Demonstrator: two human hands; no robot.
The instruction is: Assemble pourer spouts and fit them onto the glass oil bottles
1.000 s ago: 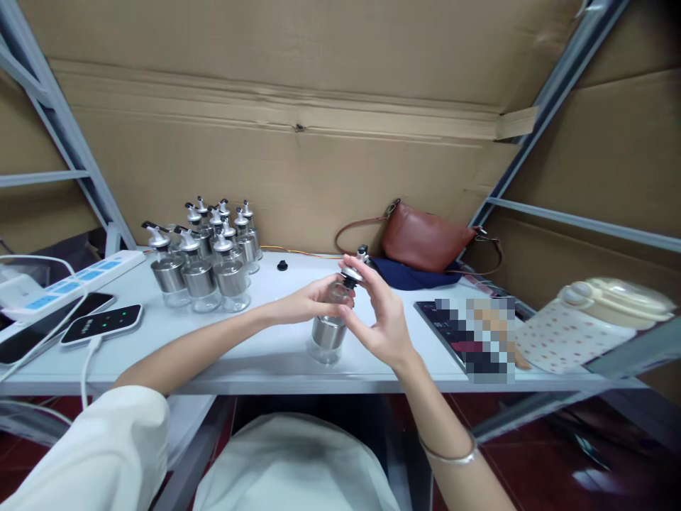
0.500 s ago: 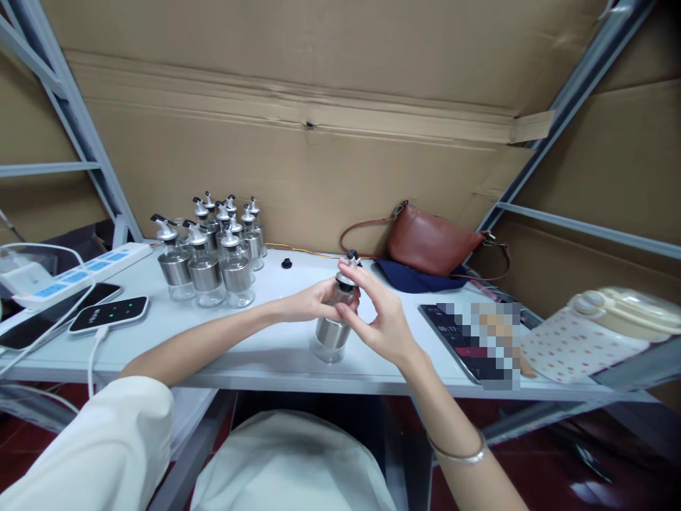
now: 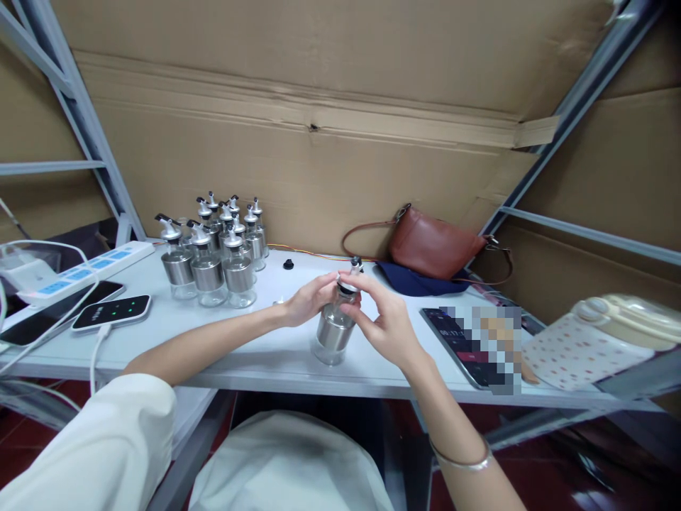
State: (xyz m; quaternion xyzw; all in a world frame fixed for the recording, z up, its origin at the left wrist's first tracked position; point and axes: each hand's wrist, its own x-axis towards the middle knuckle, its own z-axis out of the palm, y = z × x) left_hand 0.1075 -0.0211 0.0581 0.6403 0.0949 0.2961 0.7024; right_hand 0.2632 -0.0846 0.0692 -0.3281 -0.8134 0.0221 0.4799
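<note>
A glass oil bottle (image 3: pixel 334 335) with a steel sleeve stands near the table's front edge, leaning slightly to the right. On its neck sits a silver pour spout (image 3: pixel 355 267) with a black tip. My left hand (image 3: pixel 308 301) is closed around the spout's collar from the left, fingertips at the metal. From the right, my right hand (image 3: pixel 387 312) grips the collar and neck, its thumb below the collar and its fingers over the top. Part of the neck is hidden behind the fingers.
Several similar oil bottles (image 3: pixel 207 273) with spouts stand at the left back. A small black cap (image 3: pixel 288 264) lies behind my hands. At the right are a brown bag (image 3: pixel 436 241), a phone (image 3: pixel 452 344) and a dotted container (image 3: pixel 572 348). A power strip (image 3: pixel 101 266) lies far left.
My left hand has shifted from around the bottle's neck up to the spout's collar. My right hand stays at the top of the bottle. The view has shifted slightly.
</note>
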